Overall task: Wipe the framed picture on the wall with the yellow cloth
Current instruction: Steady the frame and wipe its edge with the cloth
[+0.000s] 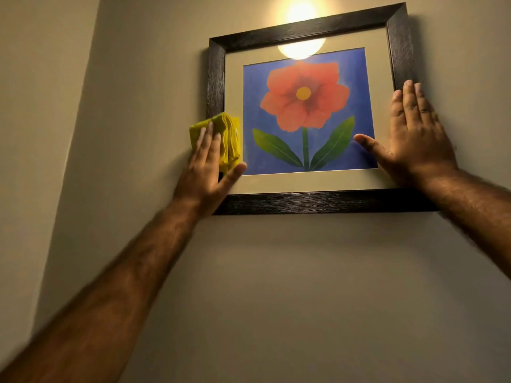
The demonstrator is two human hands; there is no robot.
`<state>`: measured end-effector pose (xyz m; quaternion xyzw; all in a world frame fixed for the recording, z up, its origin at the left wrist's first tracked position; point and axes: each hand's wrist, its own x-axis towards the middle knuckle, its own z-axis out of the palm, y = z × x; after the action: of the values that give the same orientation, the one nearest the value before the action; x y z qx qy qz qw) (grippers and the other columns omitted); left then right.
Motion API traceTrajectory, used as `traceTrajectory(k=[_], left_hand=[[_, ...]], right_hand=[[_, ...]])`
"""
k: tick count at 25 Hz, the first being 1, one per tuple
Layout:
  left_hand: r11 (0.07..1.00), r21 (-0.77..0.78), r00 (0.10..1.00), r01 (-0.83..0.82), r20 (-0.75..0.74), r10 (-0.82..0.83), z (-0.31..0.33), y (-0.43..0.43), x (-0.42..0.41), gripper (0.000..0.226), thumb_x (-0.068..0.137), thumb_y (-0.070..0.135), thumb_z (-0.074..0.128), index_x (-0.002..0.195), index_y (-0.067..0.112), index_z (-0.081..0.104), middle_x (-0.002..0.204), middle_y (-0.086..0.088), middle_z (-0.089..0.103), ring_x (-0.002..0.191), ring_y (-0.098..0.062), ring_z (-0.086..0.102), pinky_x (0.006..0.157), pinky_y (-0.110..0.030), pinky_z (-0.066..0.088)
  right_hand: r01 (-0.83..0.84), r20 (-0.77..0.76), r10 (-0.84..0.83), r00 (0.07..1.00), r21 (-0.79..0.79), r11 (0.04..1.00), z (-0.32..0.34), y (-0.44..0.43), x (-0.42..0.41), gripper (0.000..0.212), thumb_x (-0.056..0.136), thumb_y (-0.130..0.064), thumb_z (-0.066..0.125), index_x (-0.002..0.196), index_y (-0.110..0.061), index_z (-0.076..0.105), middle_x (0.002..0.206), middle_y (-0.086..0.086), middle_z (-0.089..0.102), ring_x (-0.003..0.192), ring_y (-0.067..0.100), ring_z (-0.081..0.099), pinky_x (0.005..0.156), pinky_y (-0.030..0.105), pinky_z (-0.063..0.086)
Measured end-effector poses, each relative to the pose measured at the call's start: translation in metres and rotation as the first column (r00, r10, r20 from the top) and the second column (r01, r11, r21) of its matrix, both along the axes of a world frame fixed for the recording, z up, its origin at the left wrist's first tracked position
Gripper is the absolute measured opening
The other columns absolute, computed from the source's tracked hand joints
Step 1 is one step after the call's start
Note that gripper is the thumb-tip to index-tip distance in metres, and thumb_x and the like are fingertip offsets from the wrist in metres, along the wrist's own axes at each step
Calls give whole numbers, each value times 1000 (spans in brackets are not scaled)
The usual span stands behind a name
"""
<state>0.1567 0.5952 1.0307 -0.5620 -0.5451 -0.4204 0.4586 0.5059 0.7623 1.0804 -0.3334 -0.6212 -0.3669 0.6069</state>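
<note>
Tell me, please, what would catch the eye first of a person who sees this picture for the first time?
First the framed picture in the upper middle of the wall: a red flower on blue in a dark frame, with a bright light glare on its top edge. Next the folded yellow cloth, pressed by the left hand against the frame's left side. The right hand lies flat on the frame's right side.
</note>
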Motion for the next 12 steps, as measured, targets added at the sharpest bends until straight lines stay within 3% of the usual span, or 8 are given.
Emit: traceTrajectory(k=[6,9,12], left_hand=[[994,-81,997,-70,-17,69,-91,-3,-7,96,89,82,9,162,19,1,171,6,-14,157,-6,-16,126,-34,3],[997,-39,998,-69,-14,69,-63,1,-3,102,87,83,4,162,14,4,172,1,-11,157,-10,-15,127,-32,0],[999,-30,999,-29,20,29,5,0,1,112,81,87,-1,162,10,7,172,-5,-7,159,-16,-9,129,-34,0]], right_hand=[[-10,-4,10,1000,-7,1000,0,0,-1,114,85,-81,27,160,3,11,171,22,5,160,33,5,129,46,11],[-3,-7,3,1000,-5,1000,0,1,0,115,84,-82,25,160,3,12,171,22,6,160,33,6,129,47,12],[6,-14,-5,1000,5,1000,1,4,0,115,83,-83,24,160,3,13,170,22,6,160,33,7,129,47,13]])
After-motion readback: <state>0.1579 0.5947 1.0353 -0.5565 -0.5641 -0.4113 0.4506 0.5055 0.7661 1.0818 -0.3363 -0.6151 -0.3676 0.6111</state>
